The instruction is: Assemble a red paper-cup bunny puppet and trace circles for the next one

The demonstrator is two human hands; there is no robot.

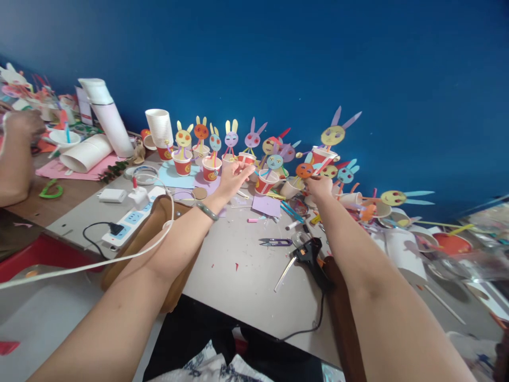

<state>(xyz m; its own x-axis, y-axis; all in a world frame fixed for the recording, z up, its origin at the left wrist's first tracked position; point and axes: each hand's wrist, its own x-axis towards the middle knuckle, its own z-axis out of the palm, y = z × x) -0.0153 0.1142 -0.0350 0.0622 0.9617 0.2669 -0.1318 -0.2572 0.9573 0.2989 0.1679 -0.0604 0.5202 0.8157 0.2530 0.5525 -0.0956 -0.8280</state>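
Several paper-cup rabbits with paper faces stand along the wall. My left hand (235,179) reaches in among them, fingers loosely stretched and nothing visible in its grasp. It is nearest a red cup (247,158) with a purple-eared rabbit and another red cup (266,183) with a blue-faced rabbit. At the right, my right hand (320,187) is closed at the rim of a tilted paper cup (291,188) with an orange-faced rabbit (304,170); its fingertips are partly hidden. Just behind that hand rises a red cup (323,157) with a yellow-faced, purple-eared rabbit.
A black glue gun (312,254) and thread snips (275,242) lie on the table. On the left are a power strip (133,220) with a white cable, a brown bin (159,239), stacked cups (159,127) and a flask (105,114). Another person's arm (18,154) shows far left.
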